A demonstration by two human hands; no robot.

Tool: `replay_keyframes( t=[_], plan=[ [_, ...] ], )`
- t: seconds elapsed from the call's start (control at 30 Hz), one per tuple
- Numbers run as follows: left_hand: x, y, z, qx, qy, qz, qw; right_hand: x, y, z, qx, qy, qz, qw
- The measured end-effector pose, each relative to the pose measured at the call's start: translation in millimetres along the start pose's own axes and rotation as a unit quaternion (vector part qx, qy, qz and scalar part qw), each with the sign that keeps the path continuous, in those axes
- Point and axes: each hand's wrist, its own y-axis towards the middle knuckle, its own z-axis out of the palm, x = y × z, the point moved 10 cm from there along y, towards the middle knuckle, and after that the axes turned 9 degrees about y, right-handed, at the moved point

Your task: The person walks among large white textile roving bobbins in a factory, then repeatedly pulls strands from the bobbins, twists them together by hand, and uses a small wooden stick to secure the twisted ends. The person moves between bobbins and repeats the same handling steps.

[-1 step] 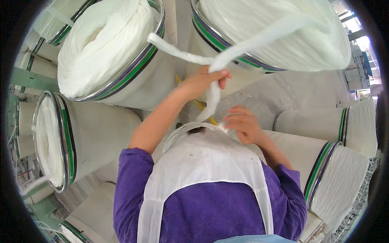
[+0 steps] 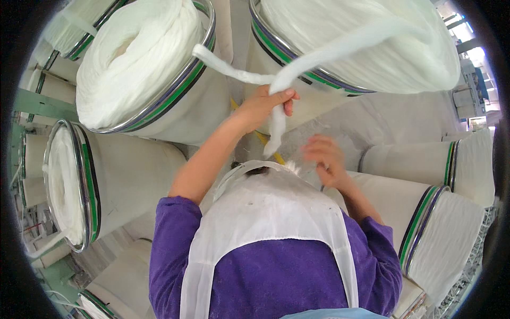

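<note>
My left hand [image 2: 265,108] is closed around white fibre sliver in front of the two large upper cans. One thick sliver [image 2: 340,49] rises from it to the coil in the upper right can [image 2: 273,40]. A second, thinner strand [image 2: 228,69] runs from the same grip toward the rim of the upper left can [image 2: 183,101]. Below my fist hangs a short, frayed tail [image 2: 276,130]. To the right and lower, apart from the sliver, is my right hand [image 2: 326,162]. Motion smears its fingers, so whether they pinch anything is unclear.
A can lying toward the left [image 2: 127,181] shows its coiled end. Other sliver-filled cans stand at the right [image 2: 393,199] and farther right [image 2: 409,165]. Grey floor [image 2: 382,117] with a yellow line [image 2: 262,137] shows between them. My white apron [image 2: 260,207] fills the lower middle.
My right hand has moved slightly right, away from the sliver tail. The tail now hangs a little farther left and looks shorter. My left hand has shifted slightly left, keeping its grip.
</note>
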Motion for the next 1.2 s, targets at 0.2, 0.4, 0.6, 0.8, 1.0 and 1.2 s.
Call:
replay_keyframes(
  t=[0.2, 0.4, 0.6, 0.8, 1.0, 1.2],
  plan=[
    [-19, -21, 19, -0.054, -0.072, 0.084, 0.992, -77, 2, 7, -0.185, 0.168, 0.280, 0.927],
    [-18, -46, 3, -0.120, 0.021, 0.071, 0.990, -124, 1, 89, -0.074, 0.235, 0.335, 0.910],
    [-35, -74, -20, -0.215, 0.084, 0.205, 0.951, -155, -55, 116, 0.018, 0.184, 0.407, 0.895],
    [39, -81, -52, -0.160, 0.107, 0.074, 0.978, -123, -141, 124, 0.026, 0.369, 0.568, 0.736],
    [154, -100, -79, -0.215, -0.292, 0.008, 0.932, -169, -196, 144, 0.060, 0.321, 0.580, 0.746],
    [194, -110, -74, -0.239, -0.349, -0.021, 0.906, -214, -165, 161, 0.380, -0.262, 0.265, 0.847]
  ],
)
